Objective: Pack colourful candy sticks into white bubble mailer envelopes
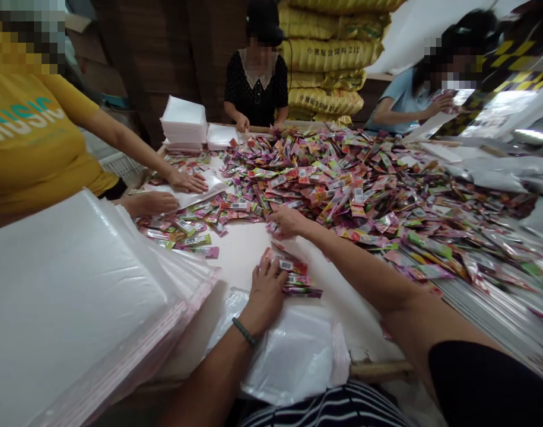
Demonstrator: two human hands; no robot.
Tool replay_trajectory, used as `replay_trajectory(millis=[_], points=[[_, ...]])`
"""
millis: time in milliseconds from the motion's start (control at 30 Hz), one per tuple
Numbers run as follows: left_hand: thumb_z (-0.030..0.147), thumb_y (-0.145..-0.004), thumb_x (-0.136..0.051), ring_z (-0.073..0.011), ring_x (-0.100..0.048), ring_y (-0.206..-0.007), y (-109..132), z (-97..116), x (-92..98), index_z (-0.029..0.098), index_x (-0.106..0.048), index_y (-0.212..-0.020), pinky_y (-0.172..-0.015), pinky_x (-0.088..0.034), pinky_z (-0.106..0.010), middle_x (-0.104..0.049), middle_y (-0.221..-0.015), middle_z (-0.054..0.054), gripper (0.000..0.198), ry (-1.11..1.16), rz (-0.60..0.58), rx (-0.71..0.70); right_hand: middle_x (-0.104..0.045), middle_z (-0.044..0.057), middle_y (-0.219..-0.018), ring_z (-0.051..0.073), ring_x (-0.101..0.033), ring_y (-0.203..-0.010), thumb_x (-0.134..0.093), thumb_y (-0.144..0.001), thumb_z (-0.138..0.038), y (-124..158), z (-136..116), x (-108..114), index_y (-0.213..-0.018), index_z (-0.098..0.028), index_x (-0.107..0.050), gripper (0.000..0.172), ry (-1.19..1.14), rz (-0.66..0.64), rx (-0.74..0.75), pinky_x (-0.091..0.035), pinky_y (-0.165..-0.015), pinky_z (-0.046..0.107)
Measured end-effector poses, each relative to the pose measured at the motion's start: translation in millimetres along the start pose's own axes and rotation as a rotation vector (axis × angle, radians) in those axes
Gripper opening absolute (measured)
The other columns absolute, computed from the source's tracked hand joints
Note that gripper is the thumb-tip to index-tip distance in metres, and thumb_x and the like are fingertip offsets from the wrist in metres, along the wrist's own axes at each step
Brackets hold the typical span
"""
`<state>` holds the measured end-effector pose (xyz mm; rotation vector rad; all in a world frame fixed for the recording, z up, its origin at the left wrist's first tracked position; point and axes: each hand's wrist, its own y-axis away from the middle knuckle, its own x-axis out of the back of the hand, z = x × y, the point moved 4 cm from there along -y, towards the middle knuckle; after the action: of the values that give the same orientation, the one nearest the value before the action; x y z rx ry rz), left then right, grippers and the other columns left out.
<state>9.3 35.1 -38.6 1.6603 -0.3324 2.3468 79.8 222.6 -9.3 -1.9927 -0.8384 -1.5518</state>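
My left hand (267,290), with a dark beaded bracelet at the wrist, lies with fingers spread on the left end of a small group of colourful sachets (298,277). Under and below that wrist are clear plastic bags (289,356) at the table's near edge. Further up, my right hand (285,222) is at the near edge of a big heap of sachets (324,172), its fingers pinched together around a pinkish sachet, partly hidden. Between the hands, part of the white tabletop (242,249) shows.
A tall stack of white padded envelopes (75,296) fills the near left. A person in yellow presses a white envelope (204,188) at the left. Two more people are across the table, near white stacks (184,121) and yellow sacks (329,56). Plastic lies at the right.
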Motion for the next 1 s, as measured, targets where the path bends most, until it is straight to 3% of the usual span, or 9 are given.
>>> replay_trajectory(millis=[133, 267, 400, 500, 600, 700, 833, 900, 1000], points=[[0.018, -0.085, -0.056, -0.0322, -0.037, -0.134, 0, -1, 3.3, 0.022, -0.060, -0.116, -0.107, -0.036, -0.052, -0.048, -0.141, -0.011, 0.032, -0.017, -0.006, 0.015, -0.064, 0.015, -0.111, 0.026, -0.054, -0.107, -0.059, -0.078, -0.011, -14, 5, 2, -0.090, -0.014, -0.074, 0.020, 0.129, 0.012, 0.034, -0.039, -0.087, 0.032], [0.020, -0.084, -0.059, -0.0311, -0.037, -0.133, -1, 1, 2.8, 0.022, -0.060, -0.115, -0.107, -0.037, -0.050, -0.049, -0.139, -0.010, 0.032, -0.005, -0.010, -0.010, -0.065, 0.012, -0.112, 0.025, -0.054, -0.106, -0.046, -0.089, -0.013, -13, -3, 18, -0.111, -0.015, -0.065, 0.030, 0.161, 0.054, 0.042, -0.037, -0.088, 0.034], [0.022, -0.080, -0.066, -0.0319, -0.034, -0.136, -2, 0, -0.7, 0.023, -0.058, -0.115, -0.106, -0.038, -0.049, -0.046, -0.142, -0.010, 0.037, 0.017, -0.008, -0.006, -0.068, 0.011, -0.103, 0.021, -0.061, -0.091, -0.041, -0.092, -0.012, 3, -17, 30, -0.124, -0.015, -0.055, 0.035, 0.167, 0.078, 0.036, -0.039, -0.075, 0.027], [0.022, -0.078, -0.067, -0.0313, -0.035, -0.135, -4, -1, -1.2, 0.022, -0.054, -0.118, -0.105, -0.040, -0.048, -0.047, -0.141, -0.011, 0.042, 0.061, -0.007, -0.007, -0.069, 0.010, -0.101, 0.022, -0.063, -0.091, -0.049, -0.091, -0.018, 29, -23, 11, -0.114, -0.018, -0.062, 0.026, 0.178, -0.081, -0.036, -0.041, -0.072, 0.026], [0.021, -0.074, -0.071, -0.0314, -0.034, -0.137, -6, -7, 4.4, 0.017, -0.043, -0.128, -0.106, -0.039, -0.048, -0.040, -0.145, -0.018, 0.060, 0.129, 0.093, 0.046, -0.064, 0.013, -0.121, 0.023, -0.060, -0.109, -0.041, -0.097, -0.028, 66, -27, -18, -0.121, -0.018, -0.060, 0.032, 0.088, -0.164, -0.067, -0.043, -0.085, 0.029], [0.022, -0.070, -0.074, -0.0323, -0.038, -0.134, -7, -14, 8.7, 0.014, -0.037, -0.131, -0.106, -0.039, -0.048, -0.042, -0.142, -0.020, 0.071, 0.174, 0.189, 0.093, -0.046, 0.011, -0.146, 0.022, -0.046, -0.130, -0.037, -0.099, -0.040, 105, -38, -38, -0.142, -0.024, -0.043, 0.046, -0.035, -0.148, 0.048, -0.038, -0.101, 0.034], [0.021, -0.073, -0.070, -0.0273, -0.051, -0.121, -13, -19, 6.5, 0.017, -0.042, -0.129, -0.102, -0.043, -0.043, -0.057, -0.128, -0.012, 0.062, 0.210, 0.128, 0.043, -0.030, 0.020, -0.154, 0.036, -0.029, -0.140, -0.056, -0.083, -0.063, 139, -50, -49, -0.153, -0.019, -0.023, 0.089, 0.002, -0.111, 0.005, -0.029, -0.107, 0.053], [0.022, -0.072, -0.072, -0.0260, -0.053, -0.118, -16, -21, 11.0, 0.017, -0.044, -0.129, -0.101, -0.044, -0.039, -0.058, -0.126, -0.010, 0.063, 0.220, 0.064, 0.050, -0.030, 0.020, -0.154, 0.037, -0.029, -0.139, -0.055, -0.085, -0.060, 145, -54, -47, -0.152, -0.018, -0.025, 0.085, 0.017, -0.078, -0.036, -0.029, -0.105, 0.054], [0.028, -0.072, -0.074, -0.0263, -0.055, -0.116, -11, -12, 36.1, 0.016, -0.046, -0.129, -0.099, -0.046, -0.039, -0.058, -0.125, -0.011, 0.065, 0.176, 0.030, 0.114, -0.040, 0.015, -0.150, 0.031, -0.040, -0.132, -0.050, -0.093, -0.045, 153, -57, -42, -0.147, -0.023, -0.037, 0.060, -0.009, -0.002, -0.029, -0.036, -0.100, 0.047]])
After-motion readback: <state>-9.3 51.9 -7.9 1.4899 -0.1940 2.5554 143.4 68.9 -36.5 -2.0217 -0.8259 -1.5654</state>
